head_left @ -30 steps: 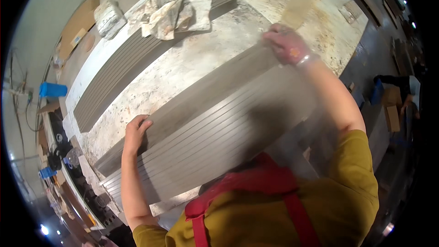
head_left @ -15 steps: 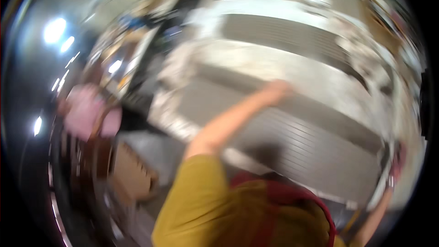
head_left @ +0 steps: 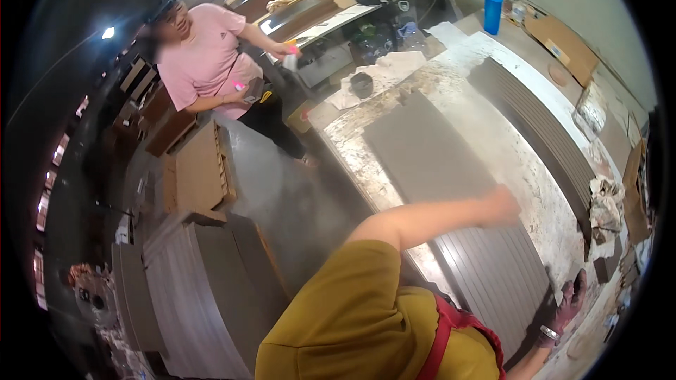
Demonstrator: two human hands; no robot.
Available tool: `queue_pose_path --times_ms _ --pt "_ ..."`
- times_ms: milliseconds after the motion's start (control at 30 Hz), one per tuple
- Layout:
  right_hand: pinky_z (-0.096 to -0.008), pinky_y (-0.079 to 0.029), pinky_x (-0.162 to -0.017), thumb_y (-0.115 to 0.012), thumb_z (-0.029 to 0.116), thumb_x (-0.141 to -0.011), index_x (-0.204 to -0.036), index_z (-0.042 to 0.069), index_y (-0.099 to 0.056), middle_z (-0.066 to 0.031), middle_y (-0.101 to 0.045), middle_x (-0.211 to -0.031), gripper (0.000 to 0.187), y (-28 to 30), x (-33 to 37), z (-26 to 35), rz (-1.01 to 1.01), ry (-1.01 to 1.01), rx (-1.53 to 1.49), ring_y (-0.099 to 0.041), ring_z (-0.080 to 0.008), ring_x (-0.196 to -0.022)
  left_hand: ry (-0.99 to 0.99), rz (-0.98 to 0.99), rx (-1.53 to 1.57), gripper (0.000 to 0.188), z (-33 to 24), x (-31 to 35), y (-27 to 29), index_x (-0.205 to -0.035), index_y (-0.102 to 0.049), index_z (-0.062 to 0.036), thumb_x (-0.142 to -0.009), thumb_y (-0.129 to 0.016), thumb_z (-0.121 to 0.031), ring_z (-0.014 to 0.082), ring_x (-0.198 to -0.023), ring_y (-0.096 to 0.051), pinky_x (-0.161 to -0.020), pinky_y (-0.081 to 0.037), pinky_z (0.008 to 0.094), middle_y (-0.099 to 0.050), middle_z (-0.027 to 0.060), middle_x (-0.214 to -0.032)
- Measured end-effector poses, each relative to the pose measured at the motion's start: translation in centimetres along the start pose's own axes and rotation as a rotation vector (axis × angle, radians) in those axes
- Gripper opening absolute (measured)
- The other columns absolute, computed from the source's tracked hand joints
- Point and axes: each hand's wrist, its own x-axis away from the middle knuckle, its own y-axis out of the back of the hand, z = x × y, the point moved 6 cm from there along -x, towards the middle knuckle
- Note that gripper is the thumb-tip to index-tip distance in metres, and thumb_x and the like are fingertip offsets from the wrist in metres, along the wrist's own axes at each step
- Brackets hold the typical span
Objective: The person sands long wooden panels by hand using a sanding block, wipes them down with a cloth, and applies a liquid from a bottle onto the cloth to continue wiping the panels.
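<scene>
A grey ribbed panel (head_left: 493, 274) lies on the stained workbench (head_left: 352, 141), in front of my body. My left hand (head_left: 501, 205) is blurred; it sits on the panel's far end, where the ribs meet a smooth grey sheet (head_left: 422, 148), and seems to hold that end. At the near right corner of the panel my right hand (head_left: 570, 299), with a bracelet on its wrist, grips the edge. My yellow sleeve and a red strap fill the bottom of the view.
Another long stack of ribbed panels (head_left: 542, 119) runs along the bench's far side, with crumpled rags (head_left: 605, 204) beside it. A person in a pink shirt (head_left: 204, 56) stands to the left. Cardboard boxes (head_left: 201, 169) and grey panel stacks (head_left: 204, 295) sit on the floor. A blue bottle (head_left: 491, 7) stands at the back.
The view has swung sharply to the left, bringing the floor and the person in pink into sight. Both hands remain on the ribbed panel.
</scene>
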Motion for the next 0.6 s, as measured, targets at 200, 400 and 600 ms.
queue_pose_path --times_ms 200,400,600 --pt "-0.0282 -0.040 -0.095 -0.053 0.021 -0.093 -0.131 -0.001 -0.047 -0.0096 -0.050 -0.131 0.044 -4.8 -2.6 -0.3 0.077 0.023 -0.009 -0.048 -0.0167 -0.113 -0.101 -0.082 0.013 0.041 -0.7 4.7 4.2 -0.111 -0.056 -0.0094 -0.082 -0.062 -0.038 0.0243 -0.117 -0.044 -0.099 -0.034 0.0424 -0.054 0.0071 -0.119" --pt "-0.0304 -0.042 -0.092 -0.057 0.019 -0.089 -0.129 0.003 -0.050 -0.0088 -0.054 -0.126 0.044 -11.4 -9.1 -0.9 0.074 -0.178 -0.045 -0.052 -0.0178 -0.111 -0.210 -0.151 0.032 0.034 1.3 9.7 5.7 -0.108 -0.057 -0.0094 -0.082 -0.064 -0.029 0.0219 -0.116 -0.047 -0.096 -0.037 0.0391 -0.054 0.0062 -0.120" --pt "-0.0277 -0.041 -0.067 -0.068 0.024 -0.081 -0.104 0.016 -0.064 0.0045 -0.062 -0.089 0.024 -22.1 -14.2 -8.0 0.183 -0.642 -0.633 -0.051 -0.0110 -0.076 -0.002 -0.651 0.131 0.009 9.5 22.0 14.6 -0.087 -0.065 -0.0061 -0.084 -0.062 -0.014 0.0236 -0.084 -0.063 -0.074 -0.051 0.0337 -0.063 0.0073 -0.088"
